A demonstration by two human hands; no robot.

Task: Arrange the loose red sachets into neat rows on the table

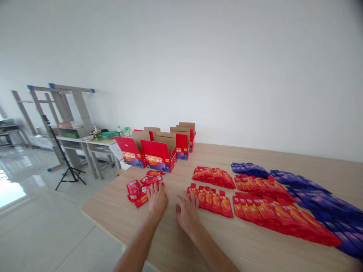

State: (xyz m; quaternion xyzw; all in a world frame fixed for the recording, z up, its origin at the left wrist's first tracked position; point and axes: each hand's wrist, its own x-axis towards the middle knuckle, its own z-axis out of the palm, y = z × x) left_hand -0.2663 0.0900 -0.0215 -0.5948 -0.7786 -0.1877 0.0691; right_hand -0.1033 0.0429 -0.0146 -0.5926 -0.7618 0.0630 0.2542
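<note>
My left hand (pixel 157 198) rests with its fingers apart on the right edge of a loose pile of red sachets (pixel 137 189). Just right of it, my right hand (pixel 187 211) is spread, its fingertips at the left end of a fanned row of red sachets (pixel 214 202). Behind that row lies another red row (pixel 212 176). More overlapping red sachets (pixel 272 211) spread to the right, with dark blue sachets (pixel 320 200) beyond them. Neither hand has anything lifted off the table.
Open red and blue cartons (pixel 159 156) stand at the back left of the wooden table (pixel 119 211), flaps up. Past its left edge are a black tripod (pixel 69 166), metal frames and side desks (pixel 99 142) with small items. A white wall rises behind.
</note>
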